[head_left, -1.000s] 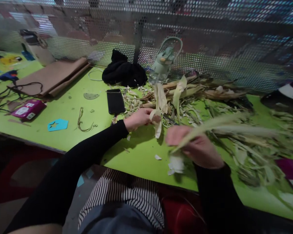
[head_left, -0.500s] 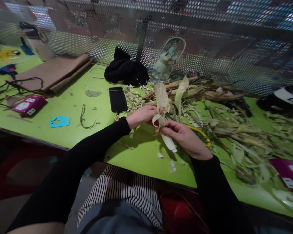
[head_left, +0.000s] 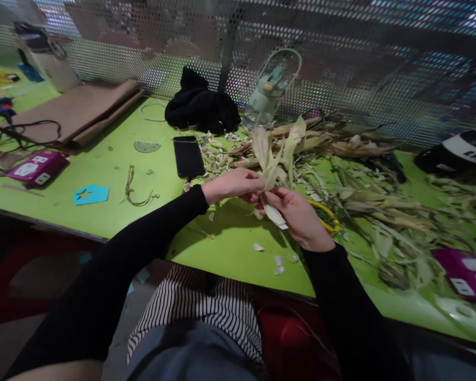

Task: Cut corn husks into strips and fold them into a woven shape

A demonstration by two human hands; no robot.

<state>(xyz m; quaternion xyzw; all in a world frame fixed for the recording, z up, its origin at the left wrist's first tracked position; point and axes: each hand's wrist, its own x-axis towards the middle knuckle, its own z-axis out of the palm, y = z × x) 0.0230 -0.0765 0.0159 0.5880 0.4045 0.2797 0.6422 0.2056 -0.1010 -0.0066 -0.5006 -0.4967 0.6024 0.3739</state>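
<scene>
Pale corn husk strips (head_left: 263,151) fan upward from between my two hands, above the green table (head_left: 222,241). My left hand (head_left: 238,184) pinches the bundle from the left, its fingertips close against my right hand. From the right, my right hand (head_left: 295,214) grips the husk lower down, and a flat white end (head_left: 275,217) sticks out below its fingers. The exact place where the strips cross is hidden by my fingers. Just behind, shredded husk bits (head_left: 218,153) and dry husks (head_left: 353,145) cover the table. A yellow ring-shaped thing (head_left: 330,214) lies beside my right wrist.
A phone (head_left: 188,156), black cloth (head_left: 202,106) and green bottle (head_left: 267,92) stand behind my hands. Leftward are a blue tag (head_left: 90,194), a twisted string (head_left: 131,190), a purple box (head_left: 37,168) and brown paper (head_left: 71,114). Loose husks (head_left: 400,217) spread right, near another purple box (head_left: 456,272).
The husk strip's loop at my fingers is no longer visible. My hands have drawn closer together, and less of the white end shows below. The view has shifted slightly.
</scene>
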